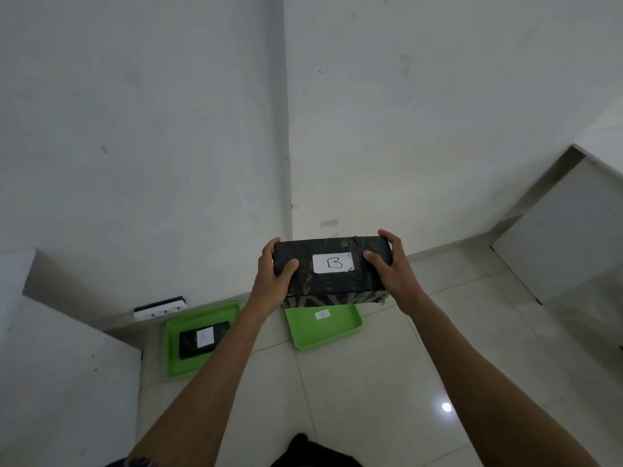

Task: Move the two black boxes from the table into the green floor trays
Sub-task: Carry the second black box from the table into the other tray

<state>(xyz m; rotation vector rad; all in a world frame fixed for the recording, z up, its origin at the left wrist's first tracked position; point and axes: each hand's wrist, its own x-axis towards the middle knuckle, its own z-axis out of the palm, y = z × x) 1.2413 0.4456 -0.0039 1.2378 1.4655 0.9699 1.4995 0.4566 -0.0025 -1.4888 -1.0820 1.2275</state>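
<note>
I hold a black box (332, 284) with a white label marked B in the air at chest height. My left hand (274, 274) grips its left end and my right hand (391, 267) grips its right end. Below it on the floor lies a green tray (323, 332) holding only a small white label; the box hides its far edge. To the left, a second green tray (175, 362) holds another black box (202, 338) labelled A, partly behind my left forearm.
White walls meet in a corner ahead. A white power strip (160, 308) lies on the floor by the wall behind the left tray. A white surface (50, 382) stands at the left and a white cabinet (573, 237) at the right. The floor is glossy pale tile.
</note>
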